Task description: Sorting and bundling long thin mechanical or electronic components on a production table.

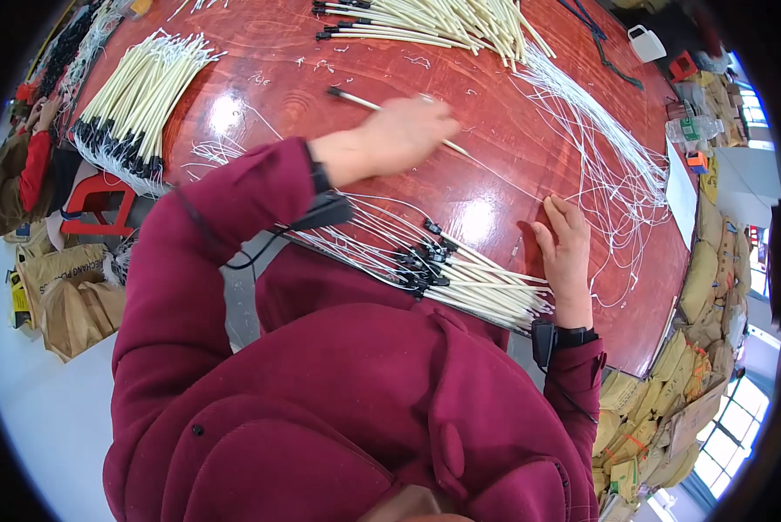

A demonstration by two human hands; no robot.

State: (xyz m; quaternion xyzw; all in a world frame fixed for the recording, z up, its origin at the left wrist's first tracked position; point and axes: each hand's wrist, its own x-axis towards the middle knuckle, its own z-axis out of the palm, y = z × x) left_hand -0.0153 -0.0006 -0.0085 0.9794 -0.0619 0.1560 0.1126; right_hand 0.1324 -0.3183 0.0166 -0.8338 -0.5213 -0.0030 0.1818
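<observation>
My left hand point(399, 135) is closed over a thin cream rod point(357, 100). The rod's black end sticks out on the left and its bare end on the right; the fingertips are slightly blurred. A white string point(503, 174) runs tight from that bare end to my right hand point(566, 244), whose fingers hold it low over the red table. Below them, at the table's near edge, lies a bundle of similar cream rods point(486, 283) with black ends and white strings trailing left.
More rods point(142, 96) are piled at the far left, others point(442, 22) at the far edge. Loose white strings point(599, 130) spread on the right of the red table point(268, 96). A plastic bottle point(695, 129) stands at the right edge. Another person's hands point(44, 113) show far left.
</observation>
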